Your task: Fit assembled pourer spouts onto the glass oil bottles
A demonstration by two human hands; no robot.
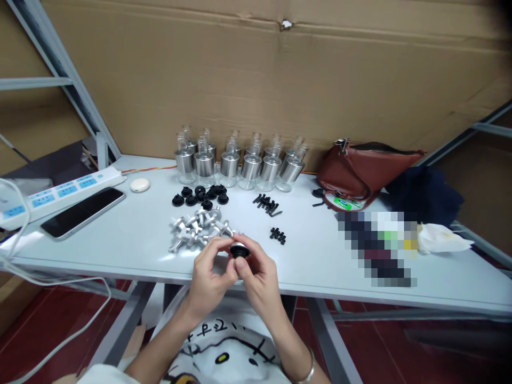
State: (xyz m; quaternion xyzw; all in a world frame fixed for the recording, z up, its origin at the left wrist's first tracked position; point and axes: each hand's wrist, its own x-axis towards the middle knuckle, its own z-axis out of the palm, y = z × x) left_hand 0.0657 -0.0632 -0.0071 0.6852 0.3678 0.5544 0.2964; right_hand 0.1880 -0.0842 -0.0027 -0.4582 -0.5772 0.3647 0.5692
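Note:
Near the table's front edge, my left hand (213, 272) and my right hand (258, 269) both have their fingers closed around a black ribbed stopper (239, 250) with a silvery rim on its far side. Just beyond my left hand lies a heap of silver metal pourer parts (196, 229). Behind that heap sit several loose black ribbed stoppers (191, 199). To the right are a small pile of thin black pieces (267, 202) and a cluster of tiny black caps (277, 234). Glass bottles with metal sleeves (251, 169) stand upright in rows at the back.
On the left lie a phone (83, 212), a white power strip (60, 194) with a hanging cable, and a round white case (140, 185). A brown bag (356, 170), a blurred-out item (378, 250) and a white tissue (442, 238) occupy the right. Cardboard (240, 69) walls the back.

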